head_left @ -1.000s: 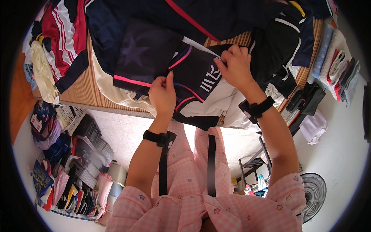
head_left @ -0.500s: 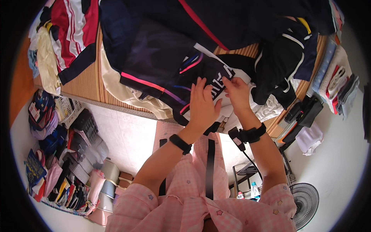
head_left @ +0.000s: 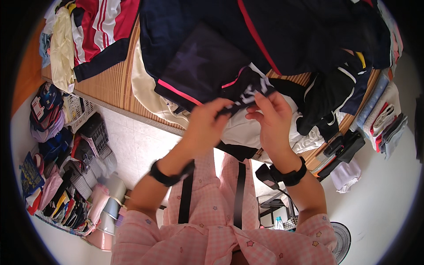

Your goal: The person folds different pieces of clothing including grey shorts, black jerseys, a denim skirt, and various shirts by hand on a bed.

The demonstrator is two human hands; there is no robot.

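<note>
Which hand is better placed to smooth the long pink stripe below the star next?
Probably the left hand: it is right beside the lower end of the pink stripe. The right hand is farther off, by the dark garment's white lettering.

Over at the far left, a red, white and navy garment (head_left: pixel 104 26) lies on the slatted mat (head_left: pixel 108 84), and a cream garment (head_left: pixel 62 53) droops over the edge beside it. Lower down I can see a white basket (head_left: pixel 84 110) with a dark bag (head_left: pixel 43 104) next to it; nearer on the left, clothes of many colours (head_left: pixel 66 207) stand packed in a tight row. On the right, folded clothes (head_left: pixel 380 112) are stacked by the pale wall (head_left: pixel 380 190), a whitish cloth (head_left: pixel 346 174) hangs just nearer, and a fan (head_left: pixel 342 242) shows partly at the near right.
</note>
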